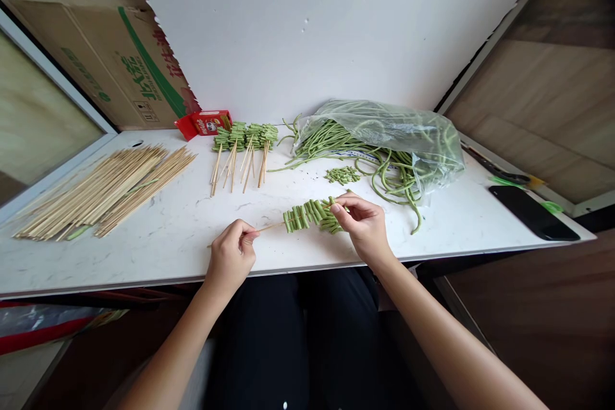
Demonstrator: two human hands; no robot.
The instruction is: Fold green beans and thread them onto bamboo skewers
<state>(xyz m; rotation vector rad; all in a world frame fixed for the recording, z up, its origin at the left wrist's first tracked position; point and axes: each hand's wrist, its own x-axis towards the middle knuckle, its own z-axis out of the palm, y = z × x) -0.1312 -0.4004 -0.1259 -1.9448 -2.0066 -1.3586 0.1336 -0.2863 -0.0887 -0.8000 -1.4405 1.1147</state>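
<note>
My left hand (pixel 234 254) is closed around the bare end of a thin wooden skewer (pixel 270 227), held almost level above the table's front edge. Short cut pieces of green bean (pixel 302 215) sit side by side along the skewer. At its other end my right hand (pixel 361 221) pinches a green bean piece (pixel 332 202) between thumb and fingers; the skewer's tip is hidden there. Just behind and below the right fingers lies a pile of cut bean pieces (pixel 330 224), partly covered by that hand.
Loose skewers (pixel 110 189) lie at the left. Several filled bean skewers (pixel 245 136) rest at the back beside a red box (pixel 206 123). A clear bag (pixel 384 122) of long beans (pixel 331 139), bean trimmings (pixel 343 174) and a black phone (pixel 531 213) are towards the right.
</note>
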